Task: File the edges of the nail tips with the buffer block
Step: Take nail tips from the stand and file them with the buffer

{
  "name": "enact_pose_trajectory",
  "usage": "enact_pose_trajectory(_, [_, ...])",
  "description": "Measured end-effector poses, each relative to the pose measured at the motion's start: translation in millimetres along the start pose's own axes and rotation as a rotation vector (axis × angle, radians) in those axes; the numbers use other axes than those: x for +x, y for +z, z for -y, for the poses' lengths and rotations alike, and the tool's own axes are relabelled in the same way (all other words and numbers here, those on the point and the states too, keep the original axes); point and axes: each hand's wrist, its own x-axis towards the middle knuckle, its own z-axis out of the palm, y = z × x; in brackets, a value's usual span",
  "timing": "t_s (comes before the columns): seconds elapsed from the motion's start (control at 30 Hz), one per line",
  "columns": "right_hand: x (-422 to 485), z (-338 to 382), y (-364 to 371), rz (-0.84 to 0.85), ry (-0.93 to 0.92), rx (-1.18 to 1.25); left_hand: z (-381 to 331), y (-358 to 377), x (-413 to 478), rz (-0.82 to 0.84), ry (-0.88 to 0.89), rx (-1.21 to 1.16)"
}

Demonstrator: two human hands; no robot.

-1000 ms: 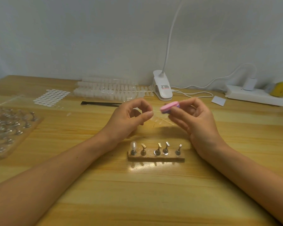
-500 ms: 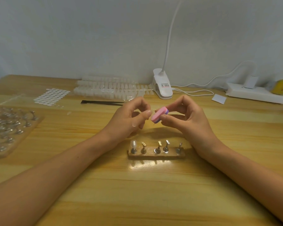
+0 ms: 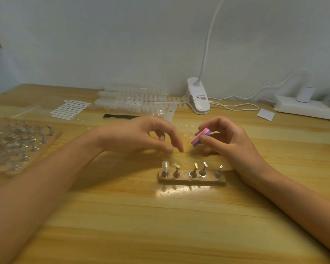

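Obs: right hand [image 3: 225, 143] pinches the pink-and-purple buffer block [image 3: 200, 137] between thumb and fingers. The block is tilted and held above the worktop [image 3: 179, 225], just behind the peg stand [image 3: 191, 179] at mid-worktop. The left hand [image 3: 139, 137] is motion-blurred, palm down, fingers curved toward the worktop; cannot tell whether they pinch anything or are bare. One clear nail tip [image 3: 165, 165] sits on the stand's leftmost peg; the other four pegs look bare. Strips of spare tips [image 3: 137, 100] lie along the far edge. Risks, as judged: a clear tip set loose on the pale wood is easily lost; the reaching left hand could knock the light stand or flick the mounted tip off; regripping a small tip by feel may present its face, not its edge, to the block. Versus half a second ago: the hands were together, the left pinch meeting the block; now they are apart, the left hand lower, the block drawn slightly right.
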Motion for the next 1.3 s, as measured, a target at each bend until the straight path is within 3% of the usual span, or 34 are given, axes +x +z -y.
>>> enact_pose_trajectory(0.07, [0, -1, 0, 0.007, -0.006, 0.016, 1, 2, -2, 0.110, 0.016, 0.035])
enact_pose_trajectory(0.17, [0, -2, -1, 0.012, -0.011, 0.024, 1, 8, 1, 0.118, 0.022, 0.003])
enact_pose_trajectory(0.63, [0, -3, -3, 0.013, -0.022, 0.083, -7, 25, 7, -0.122, 0.107, 0.208])
enact_pose_trajectory(0.87, [1, -3, -4, 0.008, -0.011, 0.111, -1, 31, 4, -0.367, 0.254, 0.516])
enact_pose_trajectory(1.07, [2, -6, -4, 0.010, -0.007, 0.111, 7, 31, 4, -0.582, 0.177, 0.592])
enact_pose_trajectory(1.3, [1, -3, -4, 0.018, 0.002, 0.098, 2, 32, 3, -0.501, 0.259, 0.831])
